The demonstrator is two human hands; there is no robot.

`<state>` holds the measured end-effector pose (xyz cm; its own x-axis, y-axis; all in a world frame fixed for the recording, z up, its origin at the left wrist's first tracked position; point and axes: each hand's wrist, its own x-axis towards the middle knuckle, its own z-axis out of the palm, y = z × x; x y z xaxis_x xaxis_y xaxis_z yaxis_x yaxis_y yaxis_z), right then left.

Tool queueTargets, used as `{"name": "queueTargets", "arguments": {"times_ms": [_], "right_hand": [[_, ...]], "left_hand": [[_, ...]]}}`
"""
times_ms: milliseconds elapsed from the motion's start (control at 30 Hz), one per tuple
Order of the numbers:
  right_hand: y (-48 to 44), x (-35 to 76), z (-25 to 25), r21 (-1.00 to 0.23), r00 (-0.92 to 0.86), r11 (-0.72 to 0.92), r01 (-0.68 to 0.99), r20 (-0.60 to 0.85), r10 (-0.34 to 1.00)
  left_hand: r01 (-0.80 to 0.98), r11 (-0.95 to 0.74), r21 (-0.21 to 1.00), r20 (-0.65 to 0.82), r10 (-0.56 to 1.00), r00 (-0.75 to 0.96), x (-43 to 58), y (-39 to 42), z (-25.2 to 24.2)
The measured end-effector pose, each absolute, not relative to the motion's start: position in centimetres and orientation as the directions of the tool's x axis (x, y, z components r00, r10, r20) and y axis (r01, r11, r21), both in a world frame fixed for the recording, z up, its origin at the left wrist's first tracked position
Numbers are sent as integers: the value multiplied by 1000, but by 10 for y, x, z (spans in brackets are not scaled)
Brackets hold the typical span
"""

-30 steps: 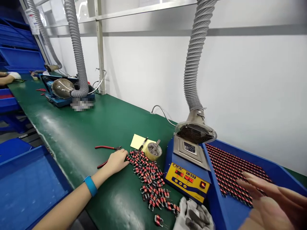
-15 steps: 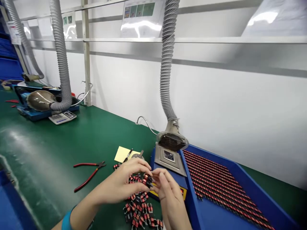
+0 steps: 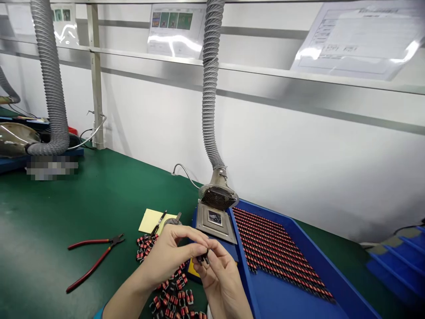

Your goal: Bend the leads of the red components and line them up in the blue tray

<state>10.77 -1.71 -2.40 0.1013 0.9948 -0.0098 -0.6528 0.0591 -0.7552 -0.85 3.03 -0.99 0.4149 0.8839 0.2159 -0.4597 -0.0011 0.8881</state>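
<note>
My left hand point(image 3: 169, 257) and my right hand point(image 3: 219, 277) meet low in the middle of the view. Their fingertips pinch one small red and black coil part point(image 3: 202, 257) between them, just in front of the blue solder pot point(image 3: 214, 221). Under my hands a pile of the same coil parts point(image 3: 166, 292) lies loose on the green bench point(image 3: 83, 208). Rows of coil parts point(image 3: 275, 252) fill the blue tray point(image 3: 318, 266) on the right.
Red-handled pliers point(image 3: 93, 257) lie on the bench to the left. A yellow pad point(image 3: 151, 220) and a small round tin point(image 3: 171, 222) sit behind my hands. A grey fume hose point(image 3: 210, 97) hangs over the solder pot, another hose point(image 3: 51, 84) at far left.
My right hand came in from the tray and both hands now pinch one coil part. The camera has swung right and up, so the bench's left end has slid out.
</note>
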Motion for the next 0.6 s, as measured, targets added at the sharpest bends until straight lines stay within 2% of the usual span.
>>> {"name": "queueTargets", "arguments": {"times_ms": [167, 333, 400, 500, 533, 600], "right_hand": [[-12, 98, -35, -739, 105, 116, -664, 62, 993], [-9, 99, -37, -715, 128, 111, -690, 31, 991], [-8, 99, -38, -691, 186, 138, -710, 5, 983], [-8, 99, -41, -704, 242, 185, -686, 19, 970], [-8, 100, -42, -723, 253, 200, -662, 36, 967], [-9, 107, -43, -772, 298, 268, -577, 106, 949]], "left_hand": [[-617, 108, 779, 51, 971, 235, 1, 28, -15], [-726, 27, 687, 30, 997, 65, -10, 35, -10], [-649, 46, 759, 98, 978, 184, -13, 35, -11], [-381, 8, 925, 179, 874, 452, -10, 27, -16], [-321, -23, 947, 185, 854, 487, -8, 24, -18], [-313, -32, 949, 193, 845, 498, -5, 19, -19]]}}
